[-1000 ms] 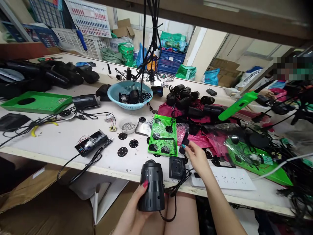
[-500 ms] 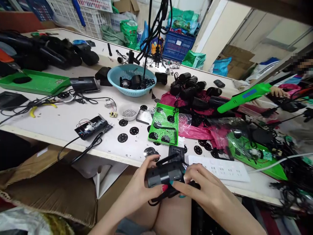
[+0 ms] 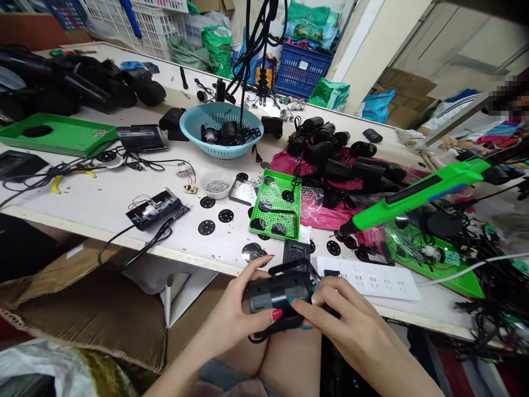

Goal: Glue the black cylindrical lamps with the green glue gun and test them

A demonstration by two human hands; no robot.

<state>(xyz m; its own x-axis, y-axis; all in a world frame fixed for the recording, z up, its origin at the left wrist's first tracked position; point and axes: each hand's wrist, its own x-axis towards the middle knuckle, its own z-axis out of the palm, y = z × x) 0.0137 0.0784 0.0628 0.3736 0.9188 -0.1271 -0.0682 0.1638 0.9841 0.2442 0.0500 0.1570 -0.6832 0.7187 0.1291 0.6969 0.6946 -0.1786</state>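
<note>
Readable text, brands or numbers: none.
Blue plastic crate (image 3: 308,76), far side beyond the bench (image 3: 103,207): a small white label (image 3: 303,65) on its wall, too small to read.
Green woven bag (image 3: 217,51), left of the crate: pale print, illegible.
Orange-and-blue bag (image 3: 266,71), between those two: printed patches, too blurred to read.
Green-and-blue bag (image 3: 311,32), atop the crate: printed picture, no legible lettering.
Round black discs (image 3: 206,227), near the bench's middle: pale ring of marks or cut-outs, too small to tell which.
</note>
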